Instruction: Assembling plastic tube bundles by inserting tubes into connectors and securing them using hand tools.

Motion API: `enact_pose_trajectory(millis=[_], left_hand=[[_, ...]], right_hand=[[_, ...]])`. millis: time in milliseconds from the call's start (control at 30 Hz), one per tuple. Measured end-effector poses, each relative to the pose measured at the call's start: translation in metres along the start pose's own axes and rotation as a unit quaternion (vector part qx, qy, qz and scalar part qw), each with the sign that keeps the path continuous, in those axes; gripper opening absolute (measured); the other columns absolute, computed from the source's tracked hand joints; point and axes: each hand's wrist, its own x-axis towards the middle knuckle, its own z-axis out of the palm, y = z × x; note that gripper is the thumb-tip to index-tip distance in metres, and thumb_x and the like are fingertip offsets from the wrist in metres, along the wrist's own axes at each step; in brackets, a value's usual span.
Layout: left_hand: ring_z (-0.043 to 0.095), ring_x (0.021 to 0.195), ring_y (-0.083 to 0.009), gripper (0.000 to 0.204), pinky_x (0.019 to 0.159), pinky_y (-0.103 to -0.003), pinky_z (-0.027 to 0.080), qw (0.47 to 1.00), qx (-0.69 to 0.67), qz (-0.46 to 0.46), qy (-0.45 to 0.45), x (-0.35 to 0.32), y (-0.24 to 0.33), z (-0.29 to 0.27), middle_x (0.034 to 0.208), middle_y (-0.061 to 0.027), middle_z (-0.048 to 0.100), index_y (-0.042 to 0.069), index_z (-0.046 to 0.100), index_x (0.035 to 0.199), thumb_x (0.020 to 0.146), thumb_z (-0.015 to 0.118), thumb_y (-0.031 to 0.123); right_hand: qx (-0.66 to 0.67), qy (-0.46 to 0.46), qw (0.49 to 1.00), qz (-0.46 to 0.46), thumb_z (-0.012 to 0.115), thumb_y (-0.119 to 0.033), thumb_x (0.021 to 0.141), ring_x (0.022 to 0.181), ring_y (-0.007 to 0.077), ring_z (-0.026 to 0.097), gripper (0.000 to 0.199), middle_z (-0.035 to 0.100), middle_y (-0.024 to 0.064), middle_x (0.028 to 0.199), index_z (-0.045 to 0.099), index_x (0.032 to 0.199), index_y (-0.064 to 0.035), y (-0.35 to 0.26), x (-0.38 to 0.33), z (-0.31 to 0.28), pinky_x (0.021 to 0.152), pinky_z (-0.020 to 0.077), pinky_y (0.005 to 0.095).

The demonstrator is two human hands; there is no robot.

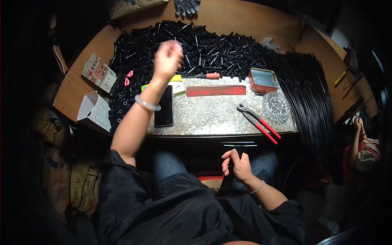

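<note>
My left hand [168,59] is raised over a heap of small black tube-like parts [212,53], some with shiny metal pins. It is smeared by motion, so I cannot make out its fingers or what they hold. Low over my lap, my right hand [239,166] has its fingers curled around a dark bundle of thin black rods [226,183], mostly lost against my dark clothing. On the speckled board [204,116] between my hands and the heap lie a black phone [164,107], a red bar [216,90] and red-handled cutting pliers [259,124].
Long black rods [308,94] spread over the table's right side. A red tin [263,80] stands beside a clear glass dish [276,107]. At left are a white box [94,109] and a printed pouch [99,72]. Another person's arm [356,139] shows at far right.
</note>
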Motion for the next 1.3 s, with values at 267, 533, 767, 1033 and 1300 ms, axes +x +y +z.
enact_pose_trajectory(millis=[267, 533, 767, 1033, 1300], left_hand=[[0.054, 0.11, -0.0286, 0.028, 0.092, -0.041, 0.044, 0.856, 0.438, -0.062, -0.266, 0.027, -0.12, 0.056, 0.113, -0.0095, 0.061, 0.021, 0.063, 0.111, 0.086, 0.053, 0.026], [0.06, 0.098, -0.0299, 0.028, 0.085, -0.037, 0.046, 0.896, 0.393, 0.041, -0.202, 0.018, -0.088, 0.065, 0.102, -0.0144, 0.064, 0.007, 0.062, 0.105, 0.077, 0.061, 0.011], [0.055, 0.086, -0.0371, 0.019, 0.077, -0.043, 0.044, 0.872, 0.385, 0.278, -0.117, 0.042, -0.126, 0.089, 0.093, -0.0192, 0.058, 0.0, 0.051, 0.102, 0.086, 0.053, 0.008], [0.057, 0.097, -0.0348, 0.033, 0.081, -0.042, 0.047, 0.836, 0.502, 0.049, -0.215, 0.034, -0.126, 0.119, 0.101, -0.0181, 0.059, 0.002, 0.059, 0.107, 0.078, 0.065, 0.016], [0.063, 0.073, -0.0296, 0.027, 0.067, -0.037, 0.049, 0.874, 0.454, 0.071, -0.16, 0.037, -0.13, 0.117, 0.081, -0.0148, 0.065, 0.001, 0.066, 0.095, 0.076, 0.07, 0.02]], right_hand=[[0.017, -0.009, 1.0, 0.021, 0.038, -0.04, 0.097, 0.048, 0.0089, 0.054, 0.048, 0.059, 0.0074, 0.06, 0.057, 0.089, 0.003, -0.005, 0.008, -0.011, 0.046, 0.0429, 0.0211], [0.056, 0.003, 0.997, 0.061, 0.037, -0.034, 0.098, 0.045, 0.0088, 0.052, 0.043, 0.059, 0.0071, 0.059, 0.056, 0.092, 0.0036, -0.007, 0.014, -0.023, 0.045, 0.0433, 0.0215], [0.077, 0.016, 0.997, 0.025, 0.04, -0.041, 0.096, 0.041, 0.0084, 0.051, 0.048, 0.058, 0.0055, 0.055, 0.057, 0.088, 0.0035, -0.003, 0.011, -0.027, 0.043, 0.0421, 0.0206], [0.089, 0.013, 0.996, 0.006, 0.04, -0.042, 0.096, 0.04, 0.0091, 0.051, 0.05, 0.058, 0.0056, 0.054, 0.056, 0.087, 0.0041, 0.0, 0.008, -0.025, 0.042, 0.042, 0.0209], [0.062, 0.014, 0.998, -0.002, 0.039, -0.044, 0.096, 0.04, 0.0088, 0.051, 0.052, 0.058, 0.0058, 0.055, 0.057, 0.089, 0.0043, -0.006, 0.002, -0.028, 0.043, 0.0423, 0.021]])
